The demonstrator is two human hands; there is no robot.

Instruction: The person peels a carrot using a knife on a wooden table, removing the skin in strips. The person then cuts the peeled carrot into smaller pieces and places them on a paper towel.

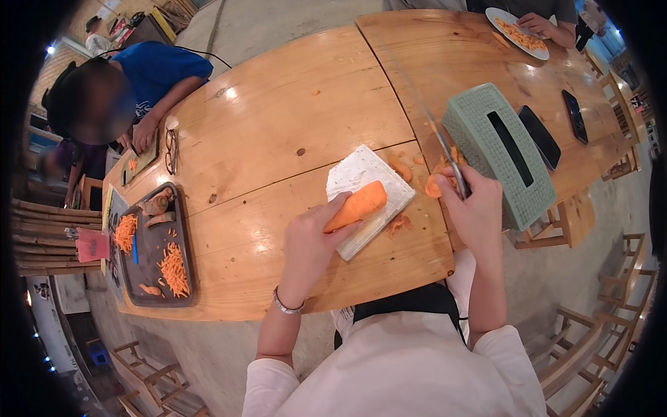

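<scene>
My left hand [315, 234] grips a thick peeled carrot piece [362, 202] and holds it on a small, worn white cutting board [367, 167]. To the right, my right hand [471, 200] is closed around the handle of a knife [447, 150], whose blade points up and away, its far part faint and blurred. The knife is apart from the carrot. Orange carrot peelings [433, 185] lie beside the board, close under my right hand. More scraps [398, 224] lie along the board's lower right edge.
A dark tray [185, 260] with shredded carrot and unpeeled carrot pieces stands left, near glasses [171, 151]. A green tissue box [497, 156] and two phones [542, 136] [575, 117] lie right. A co-worker in blue works at upper left; another person's hand touches a plate [517, 32] at upper right.
</scene>
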